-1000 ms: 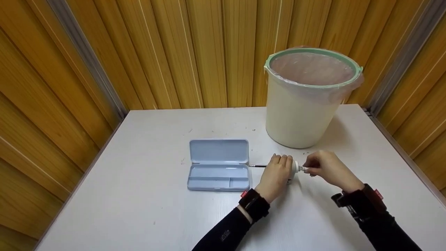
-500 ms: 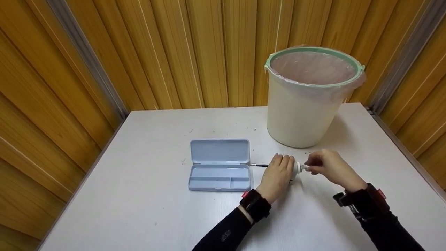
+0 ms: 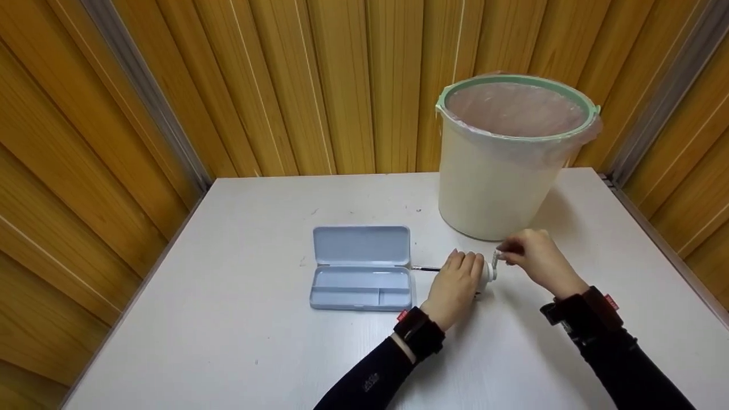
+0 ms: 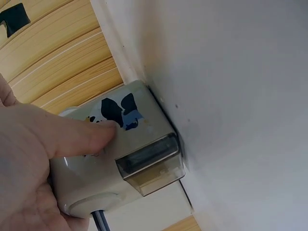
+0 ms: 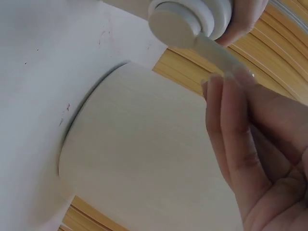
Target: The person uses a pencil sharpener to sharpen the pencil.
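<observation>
My left hand [image 3: 454,289] grips a white crank pencil sharpener [image 4: 144,108] against the white table. In the left wrist view it has a dark cartoon print under my thumb and a clear shavings drawer [image 4: 156,175]. From its left side sticks a dark pencil [image 3: 425,268], whose other end reaches the pencil case [image 3: 361,246]. The blue case lies open, its tray divided into compartments. My right hand [image 3: 538,259] pinches the end of the crank handle [image 5: 219,55] at the sharpener's right side; the crank arm points up in the head view. My left hand hides most of the sharpener there.
A tall cream bin [image 3: 492,188] with a green rim and pink plastic liner stands at the table's back right, behind my right hand. Small dark specks dot the white table [image 3: 228,273]. Wood-patterned panels [image 3: 342,85] enclose the back and sides.
My right hand has moved up, swinging the crank from pointing right to pointing upward. The left hand keeps its grip on the pencil sharpener. The whole view shifts slightly.
</observation>
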Tool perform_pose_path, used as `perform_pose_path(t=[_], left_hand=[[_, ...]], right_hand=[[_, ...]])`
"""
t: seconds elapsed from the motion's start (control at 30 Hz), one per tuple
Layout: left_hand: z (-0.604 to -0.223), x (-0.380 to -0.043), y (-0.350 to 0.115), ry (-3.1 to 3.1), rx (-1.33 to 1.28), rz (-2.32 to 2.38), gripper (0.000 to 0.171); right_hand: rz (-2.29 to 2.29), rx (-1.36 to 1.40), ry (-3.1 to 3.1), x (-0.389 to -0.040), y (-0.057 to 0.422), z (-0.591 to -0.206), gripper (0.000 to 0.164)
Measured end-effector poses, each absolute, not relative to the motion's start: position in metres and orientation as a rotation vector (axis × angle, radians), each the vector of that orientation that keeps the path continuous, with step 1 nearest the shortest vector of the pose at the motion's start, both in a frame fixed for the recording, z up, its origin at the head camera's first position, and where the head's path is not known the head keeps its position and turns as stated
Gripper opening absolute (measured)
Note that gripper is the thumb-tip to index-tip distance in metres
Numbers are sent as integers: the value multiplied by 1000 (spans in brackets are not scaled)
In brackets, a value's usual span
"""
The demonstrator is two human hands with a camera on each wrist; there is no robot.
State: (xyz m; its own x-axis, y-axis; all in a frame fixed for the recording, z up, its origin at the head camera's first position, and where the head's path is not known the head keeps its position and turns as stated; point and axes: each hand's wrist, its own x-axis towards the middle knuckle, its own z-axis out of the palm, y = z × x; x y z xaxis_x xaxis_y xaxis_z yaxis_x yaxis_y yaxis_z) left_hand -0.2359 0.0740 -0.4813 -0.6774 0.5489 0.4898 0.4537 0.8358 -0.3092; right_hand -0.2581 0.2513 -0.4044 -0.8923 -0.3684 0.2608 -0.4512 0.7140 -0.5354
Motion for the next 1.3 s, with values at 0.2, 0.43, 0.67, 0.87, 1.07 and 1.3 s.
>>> perform_pose_path(t=[0.2,0.43,0.67,0.87,1.07,1.3], left_hand=[[-482,-237,75,-2428,-739,226,34],[-479,-235,73,-2434,-755,216,33],[-473,-232,70,-2414,-748,240,32],[-477,-233,73,-2415,-752,238,31],[-479,-236,73,-2429,-757,225,33],[-478,-234,73,-2399,-745,201,31]], right_hand=[[1005,652,-2857,-276,254,-405,4],[1058,651,-2901,-285,255,-410,5],[1028,694,-2843,-295,250,-430,3],[883,743,-2896,-295,250,-448,7],[810,808,-2965,-293,250,-454,12],[929,795,-3059,-287,250,-457,5]])
